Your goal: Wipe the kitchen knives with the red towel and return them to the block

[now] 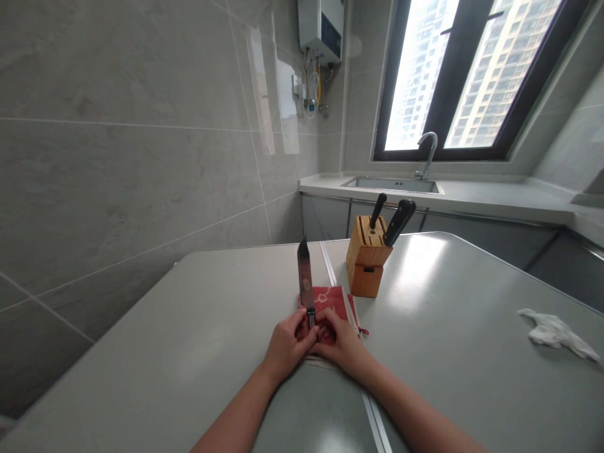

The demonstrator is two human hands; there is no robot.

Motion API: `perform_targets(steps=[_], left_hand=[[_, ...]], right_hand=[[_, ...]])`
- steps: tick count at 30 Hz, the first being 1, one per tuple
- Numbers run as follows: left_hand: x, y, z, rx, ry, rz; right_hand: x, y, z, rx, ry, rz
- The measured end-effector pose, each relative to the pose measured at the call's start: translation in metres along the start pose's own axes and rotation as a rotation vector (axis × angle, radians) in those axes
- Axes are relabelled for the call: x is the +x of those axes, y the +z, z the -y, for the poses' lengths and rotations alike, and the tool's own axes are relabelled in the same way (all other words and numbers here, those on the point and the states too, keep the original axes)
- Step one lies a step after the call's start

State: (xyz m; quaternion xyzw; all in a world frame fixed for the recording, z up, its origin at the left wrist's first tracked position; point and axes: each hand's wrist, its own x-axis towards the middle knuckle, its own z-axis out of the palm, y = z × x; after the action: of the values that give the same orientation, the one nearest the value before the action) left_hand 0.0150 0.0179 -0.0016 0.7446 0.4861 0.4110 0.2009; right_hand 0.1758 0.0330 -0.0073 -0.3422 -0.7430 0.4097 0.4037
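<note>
A knife (305, 277) points away from me, its blade reddish and dark toward the tip and its handle mostly hidden between my fingers. My left hand (289, 340) is closed around the handle from the left. From the right, my right hand (340, 340) pinches the same handle, fingertips meeting those of the left. Beneath both hands lies a folded red patterned cloth (328, 296) with pale edges and a small red loop at its right side. I cannot tell whether the blade touches the cloth.
Just beyond the cloth, a wooden knife block (365, 277) holds black-handled knives. A crumpled white tissue (557, 330) lies on the table (212, 314) at right. Farther back are a counter with a sink (391, 184), a faucet (428, 154) and a wall-mounted water heater (321, 28).
</note>
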Motion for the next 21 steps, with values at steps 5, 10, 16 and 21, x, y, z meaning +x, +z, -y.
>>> perform_targets(steps=[5, 10, 16, 21], left_hand=[[0.0, 0.001, 0.006, -0.016, -0.011, -0.079], [0.002, 0.0, 0.01, -0.065, -0.059, -0.184], [0.003, -0.001, 0.013, -0.102, -0.099, -0.195], [0.005, 0.0, 0.018, -0.12, -0.163, -0.221]], right_hand=[[-0.002, -0.003, 0.009, -0.112, -0.043, 0.021], [0.001, -0.009, 0.003, -0.26, -0.05, -0.155], [0.008, -0.034, -0.017, -0.529, 0.112, -0.361], [0.006, -0.042, -0.02, -0.746, 0.241, -0.328]])
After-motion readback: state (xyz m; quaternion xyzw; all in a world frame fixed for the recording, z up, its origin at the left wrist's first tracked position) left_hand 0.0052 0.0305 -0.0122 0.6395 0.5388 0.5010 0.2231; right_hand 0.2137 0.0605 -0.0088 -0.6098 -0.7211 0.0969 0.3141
